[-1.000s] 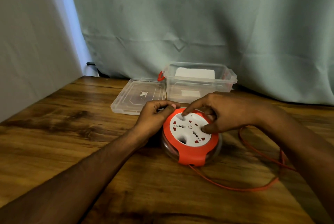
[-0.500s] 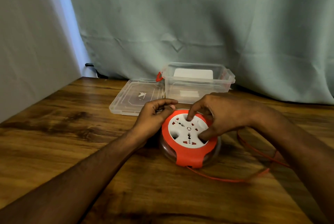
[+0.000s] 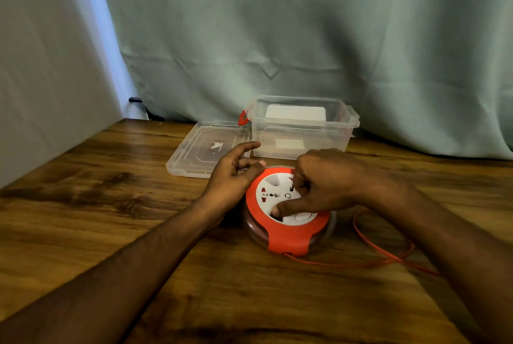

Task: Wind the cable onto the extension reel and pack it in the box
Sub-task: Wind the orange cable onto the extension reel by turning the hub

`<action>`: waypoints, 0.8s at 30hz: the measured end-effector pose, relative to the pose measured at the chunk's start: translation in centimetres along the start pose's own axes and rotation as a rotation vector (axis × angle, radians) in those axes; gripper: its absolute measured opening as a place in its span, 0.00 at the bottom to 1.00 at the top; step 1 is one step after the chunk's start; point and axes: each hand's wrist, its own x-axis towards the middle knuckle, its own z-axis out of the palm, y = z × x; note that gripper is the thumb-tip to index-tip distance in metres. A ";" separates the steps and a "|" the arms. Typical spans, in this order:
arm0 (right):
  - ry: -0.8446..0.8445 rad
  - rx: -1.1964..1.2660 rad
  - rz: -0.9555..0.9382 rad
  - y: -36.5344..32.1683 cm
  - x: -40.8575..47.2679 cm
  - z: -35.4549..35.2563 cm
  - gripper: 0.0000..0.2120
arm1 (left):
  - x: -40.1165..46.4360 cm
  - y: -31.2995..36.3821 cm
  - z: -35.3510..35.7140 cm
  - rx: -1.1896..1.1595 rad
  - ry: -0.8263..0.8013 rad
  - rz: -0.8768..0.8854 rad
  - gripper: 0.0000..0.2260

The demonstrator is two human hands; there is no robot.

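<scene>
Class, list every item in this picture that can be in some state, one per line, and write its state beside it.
box: open, lid off, upright on the table
lid: off, lying flat left of the box
reel: flat on the table, sockets up
cable: partly unwound, loose on the table
left hand: fingers relaxed, against the reel's edge
right hand: fingers curled on the reel's white face
</scene>
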 end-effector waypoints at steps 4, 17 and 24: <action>0.000 -0.014 -0.020 -0.3 0.0 -0.3 0.28 | 0.1 -0.1 0.0 -0.010 0.007 -0.013 0.21; -0.021 0.064 -0.121 1.6 -0.6 -1.5 0.27 | 0.0 0.0 -0.1 -0.016 0.003 -0.018 0.25; -0.001 0.075 -0.067 1.7 -1.1 -1.6 0.25 | 0.0 -0.1 0.0 -0.033 0.008 -0.017 0.25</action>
